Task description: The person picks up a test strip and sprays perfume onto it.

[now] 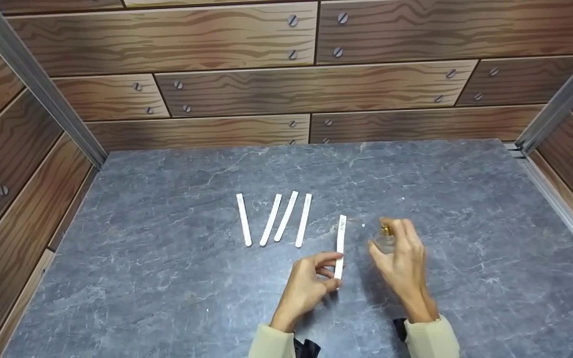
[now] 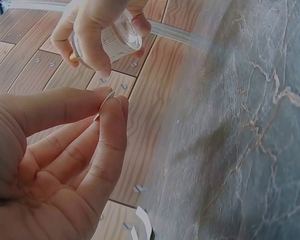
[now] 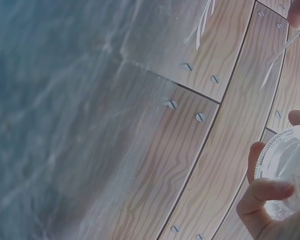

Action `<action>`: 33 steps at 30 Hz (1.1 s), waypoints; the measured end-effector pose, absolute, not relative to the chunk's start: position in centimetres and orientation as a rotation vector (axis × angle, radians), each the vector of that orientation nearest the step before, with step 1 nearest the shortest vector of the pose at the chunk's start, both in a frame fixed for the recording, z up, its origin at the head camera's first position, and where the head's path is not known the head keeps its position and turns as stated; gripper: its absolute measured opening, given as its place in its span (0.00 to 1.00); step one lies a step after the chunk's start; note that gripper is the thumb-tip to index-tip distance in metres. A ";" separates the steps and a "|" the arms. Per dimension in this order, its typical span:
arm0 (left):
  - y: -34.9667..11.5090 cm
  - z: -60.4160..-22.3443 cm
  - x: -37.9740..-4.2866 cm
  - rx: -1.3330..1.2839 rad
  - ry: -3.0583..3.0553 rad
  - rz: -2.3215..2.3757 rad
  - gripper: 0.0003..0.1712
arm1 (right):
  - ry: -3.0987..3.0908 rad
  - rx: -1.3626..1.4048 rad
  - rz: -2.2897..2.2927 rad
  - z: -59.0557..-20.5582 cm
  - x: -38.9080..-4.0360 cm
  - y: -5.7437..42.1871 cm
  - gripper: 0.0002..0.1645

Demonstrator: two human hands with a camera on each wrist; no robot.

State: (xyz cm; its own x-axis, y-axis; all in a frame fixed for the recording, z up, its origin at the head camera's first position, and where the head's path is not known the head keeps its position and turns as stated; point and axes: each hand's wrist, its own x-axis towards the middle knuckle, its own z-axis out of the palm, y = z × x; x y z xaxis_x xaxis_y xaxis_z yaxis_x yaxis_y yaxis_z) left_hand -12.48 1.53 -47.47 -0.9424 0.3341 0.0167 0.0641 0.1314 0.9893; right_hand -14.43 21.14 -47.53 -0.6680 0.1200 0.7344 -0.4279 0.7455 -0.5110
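Pinched by the lower end between thumb and fingers, a white paper strip [image 1: 340,238] stands out from my left hand [image 1: 309,286]; small dark marking shows near its far end. My right hand [image 1: 403,263] grips a clear ribbed glass perfume bottle [image 2: 117,40] with a gold spray top [image 1: 386,229], a finger lying over that top. Bottle and strip are apart, the bottle to the right. From the right wrist, the round glass base of the bottle [image 3: 285,170] shows between the fingers. Edge-on in that view is the held strip [image 3: 275,65].
Several more white strips [image 1: 304,219] lie side by side on the grey marbled table [image 1: 167,278], left of the hands. Wood-patterned panels [image 1: 237,89] rise behind and at both sides, with metal posts [image 1: 43,84] at the corners.
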 end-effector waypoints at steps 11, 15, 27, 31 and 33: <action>1.6 -47.4 -12.5 0.389 2.202 1.908 0.28 | -2.108 0.216 0.885 -47.3 -14.6 21.5 0.29; 1.7 -47.5 -12.4 0.382 2.207 1.907 0.27 | -2.106 0.211 0.886 -47.3 -14.6 21.5 0.30; 1.7 -47.1 -12.9 0.388 2.243 1.890 0.28 | -2.085 0.207 0.888 -47.0 -14.6 22.0 0.30; 1.9 -46.9 -13.6 0.377 2.243 1.906 0.28 | -2.084 0.206 0.887 -47.1 -14.6 22.1 0.31; 2.0 -46.9 -13.8 0.372 2.244 1.906 0.28 | -2.081 0.207 0.887 -47.1 -14.6 22.1 0.31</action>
State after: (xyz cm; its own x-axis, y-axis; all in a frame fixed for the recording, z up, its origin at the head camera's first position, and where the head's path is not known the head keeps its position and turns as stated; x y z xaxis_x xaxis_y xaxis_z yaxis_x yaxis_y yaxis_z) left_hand -13.85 1.96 -46.91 -0.9536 0.2996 0.0287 0.0768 0.1499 0.9857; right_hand -14.62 22.15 -47.09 -0.6311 0.1617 0.7587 -0.4356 0.7354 -0.5191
